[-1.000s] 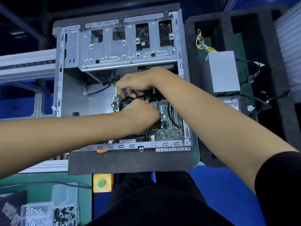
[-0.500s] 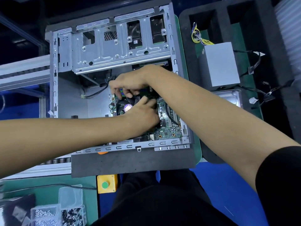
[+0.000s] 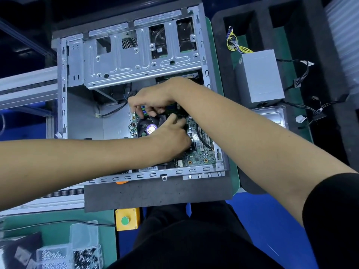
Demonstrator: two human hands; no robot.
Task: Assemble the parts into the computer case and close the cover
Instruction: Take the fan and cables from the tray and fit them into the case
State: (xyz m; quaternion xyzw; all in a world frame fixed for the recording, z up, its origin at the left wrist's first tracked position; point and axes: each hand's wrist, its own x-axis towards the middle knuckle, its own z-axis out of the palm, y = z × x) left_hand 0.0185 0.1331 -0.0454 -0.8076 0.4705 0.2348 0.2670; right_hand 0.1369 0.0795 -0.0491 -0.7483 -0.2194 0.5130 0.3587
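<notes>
While the computer case lies open on the table | motherboard in its near-right corner | left hand fingers bent at fan, grasp unclear | right hand pinches memory stick | power supply in foam tray, right.

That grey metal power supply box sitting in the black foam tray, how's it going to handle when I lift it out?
The grey metal power supply box looks rigid and probably heavy. Its loose cables will likely dangle and may snag the black foam tray.
</notes>
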